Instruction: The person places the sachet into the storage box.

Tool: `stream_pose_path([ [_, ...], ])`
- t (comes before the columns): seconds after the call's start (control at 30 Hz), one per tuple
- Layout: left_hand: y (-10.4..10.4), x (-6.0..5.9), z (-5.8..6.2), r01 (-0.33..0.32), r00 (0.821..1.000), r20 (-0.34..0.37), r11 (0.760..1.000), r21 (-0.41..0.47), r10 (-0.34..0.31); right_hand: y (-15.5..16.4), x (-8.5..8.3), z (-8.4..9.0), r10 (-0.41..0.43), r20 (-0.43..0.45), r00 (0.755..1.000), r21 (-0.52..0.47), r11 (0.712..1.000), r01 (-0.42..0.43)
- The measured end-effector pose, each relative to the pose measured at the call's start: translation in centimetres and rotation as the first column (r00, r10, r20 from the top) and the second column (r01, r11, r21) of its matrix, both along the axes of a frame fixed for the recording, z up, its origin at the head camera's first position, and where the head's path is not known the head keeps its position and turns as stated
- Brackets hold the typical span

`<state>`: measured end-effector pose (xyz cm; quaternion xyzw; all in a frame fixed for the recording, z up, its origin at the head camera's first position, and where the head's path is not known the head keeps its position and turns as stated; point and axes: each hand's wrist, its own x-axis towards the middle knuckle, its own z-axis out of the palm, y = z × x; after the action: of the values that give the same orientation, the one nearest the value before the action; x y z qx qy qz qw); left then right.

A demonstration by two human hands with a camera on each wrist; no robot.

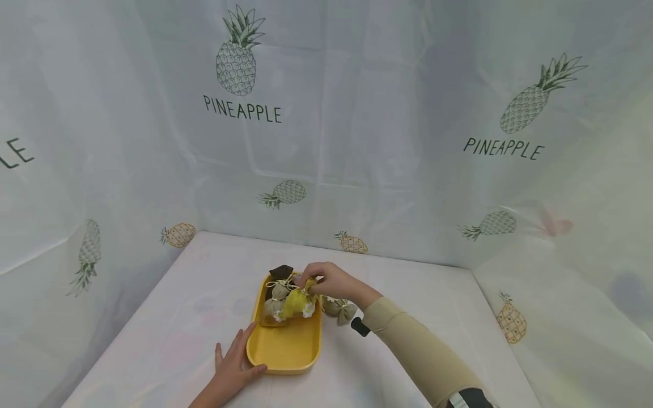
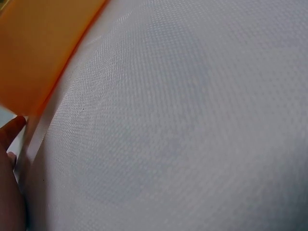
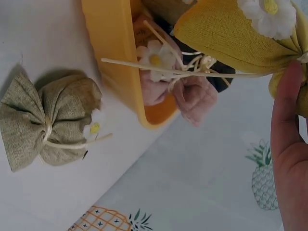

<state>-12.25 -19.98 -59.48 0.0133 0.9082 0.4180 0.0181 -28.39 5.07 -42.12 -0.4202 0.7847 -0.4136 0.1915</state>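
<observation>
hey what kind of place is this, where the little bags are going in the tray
Probably a staged tabletop booth, not a lived-in room: pineapple-print curtains wall in a table under a white cloth, which holds only a yellow tray and small cloth sachets, such as the yellow sachet in the right hand.

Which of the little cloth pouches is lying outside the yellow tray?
The olive-green pouch tied with pale string, on the white cloth beside the tray. The yellow pouch, pinched by the right hand, and the rest are over or inside it.

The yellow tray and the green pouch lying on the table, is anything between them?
Nothing: in the right wrist view, bare white cloth separates the yellow tray from the green pouch.
</observation>
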Motion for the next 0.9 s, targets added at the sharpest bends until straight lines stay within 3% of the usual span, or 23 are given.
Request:
stream_pose_path([
  [0.13,0.0,0.1,0.1,0.001,1.0,0.006,1.0,0.003,-0.001,-0.6,-0.2,-0.6,0.031,0.024,0.999,0.027,0.999,-0.032],
  [0.47,0.0,-0.1,0.1,-0.003,1.0,0.011,1.0,-0.013,0.003,-1.1,-0.9,-2.4,0.033,-0.009,0.999,0.178,0.984,-0.03],
  [0.77,0.0,-0.1,0.2,-0.013,1.0,0.018,1.0,-0.02,0.013,-1.0,-1.1,-3.5,-0.052,-0.018,0.998,0.269,0.962,0.055],
  [0.9,0.1,-0.1,0.2,-0.015,1.0,0.027,1.0,-0.018,0.016,-1.0,-1.3,-4.1,-0.057,0.003,0.998,0.281,0.958,0.054],
])
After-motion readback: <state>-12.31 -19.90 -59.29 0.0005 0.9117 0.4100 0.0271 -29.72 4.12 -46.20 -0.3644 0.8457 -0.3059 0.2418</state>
